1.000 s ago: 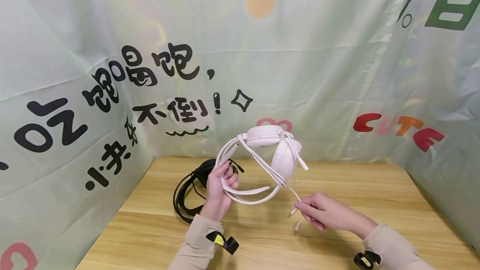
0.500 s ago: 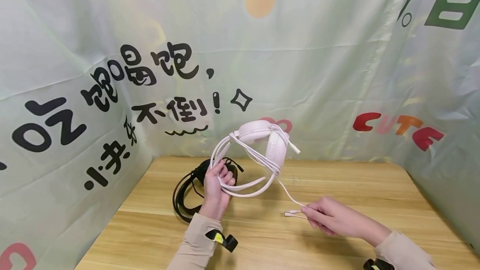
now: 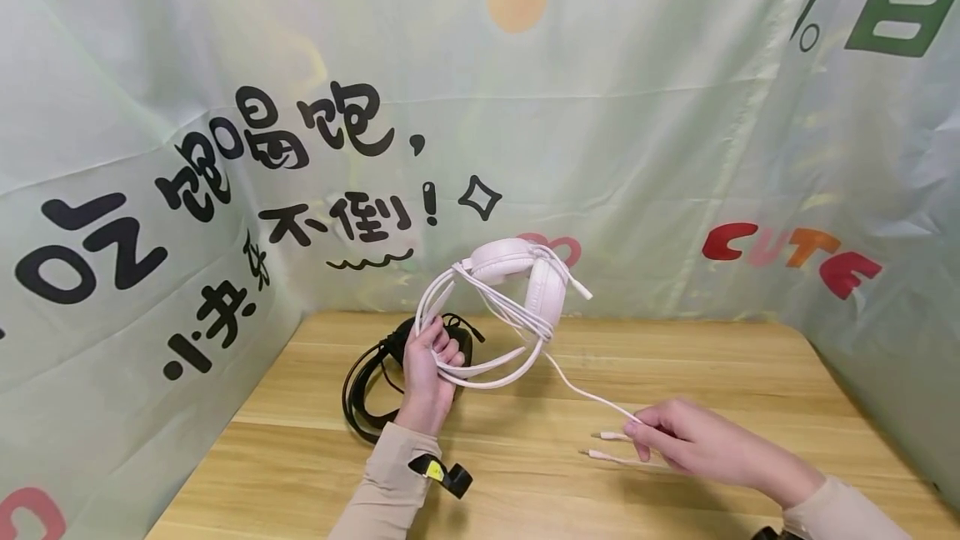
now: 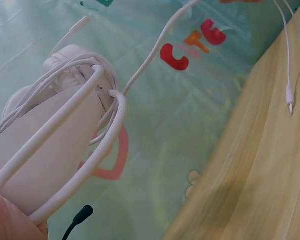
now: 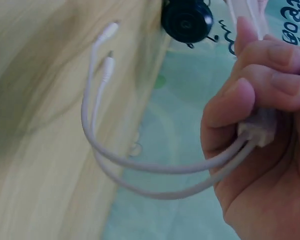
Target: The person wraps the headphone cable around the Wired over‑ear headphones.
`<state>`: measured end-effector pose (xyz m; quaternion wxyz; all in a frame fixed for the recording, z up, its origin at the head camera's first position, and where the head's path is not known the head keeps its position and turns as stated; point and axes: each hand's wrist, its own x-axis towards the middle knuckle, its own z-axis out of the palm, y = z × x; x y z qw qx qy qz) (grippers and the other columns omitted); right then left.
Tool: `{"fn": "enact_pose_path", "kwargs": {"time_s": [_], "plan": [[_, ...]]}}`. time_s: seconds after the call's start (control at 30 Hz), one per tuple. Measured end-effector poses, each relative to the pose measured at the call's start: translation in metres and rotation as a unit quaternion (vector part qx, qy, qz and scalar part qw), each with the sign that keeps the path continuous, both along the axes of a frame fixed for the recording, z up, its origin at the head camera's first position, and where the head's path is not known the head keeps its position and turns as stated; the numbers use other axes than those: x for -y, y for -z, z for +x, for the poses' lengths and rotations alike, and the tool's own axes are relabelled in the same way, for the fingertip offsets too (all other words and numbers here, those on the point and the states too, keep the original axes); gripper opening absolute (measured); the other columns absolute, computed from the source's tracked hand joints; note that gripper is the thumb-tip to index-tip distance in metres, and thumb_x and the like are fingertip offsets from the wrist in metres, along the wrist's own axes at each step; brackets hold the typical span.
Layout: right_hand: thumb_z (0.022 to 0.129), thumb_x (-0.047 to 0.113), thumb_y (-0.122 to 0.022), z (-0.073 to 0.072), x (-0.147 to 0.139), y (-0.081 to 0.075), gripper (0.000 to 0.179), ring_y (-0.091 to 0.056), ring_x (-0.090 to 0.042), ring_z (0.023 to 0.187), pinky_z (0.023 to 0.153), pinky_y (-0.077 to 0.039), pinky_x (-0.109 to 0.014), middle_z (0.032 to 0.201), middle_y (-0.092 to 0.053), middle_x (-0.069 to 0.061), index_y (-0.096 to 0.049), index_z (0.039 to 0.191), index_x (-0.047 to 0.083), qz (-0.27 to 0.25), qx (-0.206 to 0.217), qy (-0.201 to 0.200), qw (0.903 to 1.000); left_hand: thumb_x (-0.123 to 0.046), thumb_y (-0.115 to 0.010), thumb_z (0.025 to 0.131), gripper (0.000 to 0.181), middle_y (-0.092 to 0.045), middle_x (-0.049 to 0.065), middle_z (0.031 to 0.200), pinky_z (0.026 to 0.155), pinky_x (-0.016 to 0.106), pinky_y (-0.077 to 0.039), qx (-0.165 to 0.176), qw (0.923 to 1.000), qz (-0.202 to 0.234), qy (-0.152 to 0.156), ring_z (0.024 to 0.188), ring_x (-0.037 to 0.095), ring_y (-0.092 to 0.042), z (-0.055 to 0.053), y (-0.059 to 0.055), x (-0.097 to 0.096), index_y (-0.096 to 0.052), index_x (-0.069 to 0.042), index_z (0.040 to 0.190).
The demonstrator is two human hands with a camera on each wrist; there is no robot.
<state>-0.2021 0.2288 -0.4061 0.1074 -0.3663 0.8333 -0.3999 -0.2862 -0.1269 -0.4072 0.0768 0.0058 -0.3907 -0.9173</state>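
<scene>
White headphones (image 3: 546, 294) hang above the table, their headband gripped by my left hand (image 3: 431, 365). The white cable (image 4: 160, 42) is wound round the ear cups and headband, and one length of it runs out to the right. My right hand (image 3: 697, 444) pinches that length near the splitter (image 5: 260, 129), where the cable divides in two. Two thin ends with metal-tipped plugs (image 5: 108, 69) dangle to the left of the right hand, over the table. A short white microphone stalk (image 3: 581, 287) sticks out past the ear cups.
Black headphones (image 3: 365, 386) with a bundled cord lie on the wooden table (image 3: 540, 482), behind and left of my left hand, which partly hides them. A printed cloth (image 3: 615, 148) stands round the back and sides of the table.
My right hand has moved right and slightly down, drawing a longer length of cable away from the white headphones. The headphones and left hand have shifted a little to the left.
</scene>
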Motion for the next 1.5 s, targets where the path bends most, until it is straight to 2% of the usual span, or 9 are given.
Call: {"fn": "enact_pose_path", "kwargs": {"time_s": [0.2,0.33,0.6,0.8,0.97,1.1,1.17,1.4,1.5], "plan": [[0.113,0.011,-0.052,0.009,-0.012,-0.005,0.034,-0.026,0.017,0.047,0.039,-0.029,-0.018,0.052,-0.033,0.008,-0.066,0.085,0.025,0.014,-0.050,0.001,0.9987,-0.011,-0.047,0.112,0.018,-0.028,-0.006,0.069,0.050,0.017,-0.024,0.007,0.9998,0.006,-0.016,0.050,0.004,-0.029,-0.001,0.001,0.001,-0.043,-0.016,0.095],[0.111,0.010,-0.056,0.017,-0.020,-0.008,0.032,-0.023,0.015,0.054,0.045,-0.028,-0.017,0.058,-0.032,0.012,-0.063,0.086,0.029,0.030,-0.105,0.014,0.9939,-0.011,-0.047,0.112,0.018,-0.027,-0.006,0.069,0.050,0.018,-0.024,0.005,0.9999,0.004,-0.012,0.050,0.004,-0.029,-0.001,0.001,0.002,-0.042,-0.016,0.096],[0.110,0.015,-0.060,0.033,-0.039,-0.021,0.027,-0.024,0.012,0.061,0.051,-0.031,-0.014,0.069,-0.029,0.019,-0.058,0.090,0.032,0.054,-0.115,0.043,0.9910,-0.011,-0.048,0.112,0.017,-0.027,-0.006,0.069,0.050,0.018,-0.024,0.003,0.9998,-0.005,-0.021,0.050,0.003,-0.030,0.001,0.000,0.003,-0.043,-0.015,0.096],[0.108,0.012,-0.063,0.046,-0.055,-0.029,0.026,-0.023,0.012,0.060,0.052,-0.033,-0.015,0.067,-0.026,0.020,-0.062,0.099,0.037,0.083,-0.170,0.093,0.9774,-0.011,-0.047,0.112,0.018,-0.027,-0.005,0.069,0.050,0.018,-0.023,0.005,0.9998,-0.007,-0.020,0.051,0.003,-0.029,0.001,0.001,0.002,-0.042,-0.015,0.095],[0.106,0.010,-0.066,0.050,-0.062,-0.041,0.024,-0.036,0.014,0.063,0.057,-0.036,-0.017,0.075,-0.045,0.030,-0.071,0.109,0.033,0.105,-0.205,0.118,0.9658,-0.010,-0.046,0.112,0.017,-0.027,-0.005,0.070,0.050,0.018,-0.023,0.002,0.9997,-0.017,-0.018,0.053,0.004,-0.028,0.001,0.002,0.000,-0.043,-0.015,0.096],[0.101,0.012,-0.073,0.057,-0.067,-0.051,0.022,-0.038,0.014,0.061,0.055,-0.033,-0.012,0.073,-0.045,0.032,-0.076,0.111,0.032,0.125,-0.253,0.149,0.9478,-0.010,-0.047,0.111,0.016,-0.027,-0.005,0.071,0.050,0.018,-0.024,0.003,0.9996,-0.021,-0.018,0.053,0.004,-0.028,0.002,0.002,0.000,-0.043,-0.015,0.096],[0.098,0.012,-0.077,0.060,-0.067,-0.055,0.025,-0.035,0.014,0.059,0.054,-0.029,-0.011,0.071,-0.040,0.032,-0.075,0.105,0.036,0.131,-0.281,0.162,0.9367,-0.010,-0.047,0.111,0.016,-0.028,-0.004,0.071,0.050,0.018,-0.024,0.004,0.9996,-0.022,-0.020,0.053,0.004,-0.029,0.003,0.001,0.000,-0.044,-0.015,0.096],[0.088,0.014,-0.087,0.072,-0.064,-0.076,0.036,-0.030,0.014,0.059,0.054,-0.023,-0.011,0.070,-0.040,0.035,-0.070,0.092,0.045,0.129,-0.371,0.239,0.8880,-0.009,-0.048,0.110,0.013,-0.029,-0.005,0.072,0.051,0.017,-0.025,0.006,0.9992,-0.038,-0.006,0.055,0.005,-0.028,0.004,-0.001,-0.002,-0.044,-0.014,0.099],[0.090,0.028,-0.086,0.073,-0.061,-0.089,0.023,-0.031,0.017,0.061,0.054,-0.025,-0.010,0.074,-0.047,0.036,-0.070,0.090,0.045,0.112,-0.426,0.239,0.8652,-0.009,-0.048,0.110,0.009,-0.030,-0.005,0.072,0.050,0.017,-0.025,0.009,0.9985,-0.053,0.009,0.055,0.005,-0.028,0.005,-0.002,-0.004,-0.044,-0.013,0.103]]}}
